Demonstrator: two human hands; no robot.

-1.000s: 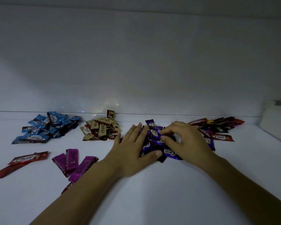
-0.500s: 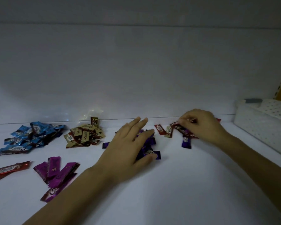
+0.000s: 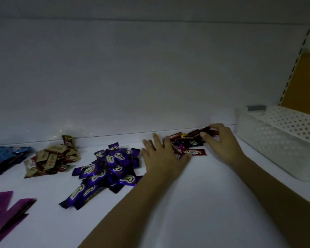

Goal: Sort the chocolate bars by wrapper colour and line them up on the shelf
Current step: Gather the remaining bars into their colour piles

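the unsorted chocolate bars (image 3: pixel 190 144) lie just left of the white basket (image 3: pixel 276 140). your right hand (image 3: pixel 220 142) pinches a dark red bar (image 3: pixel 207 131) on the basket side; your left hand (image 3: pixel 161 156) rests flat, fingers spread, on the far side. they look light and slick: pinch mid-body, not the crimped ends.

Your left hand (image 3: pixel 161 156) lies flat on the red-and-dark pile (image 3: pixel 191 143); your right hand (image 3: pixel 222 142) pinches a dark red bar (image 3: pixel 208 130).
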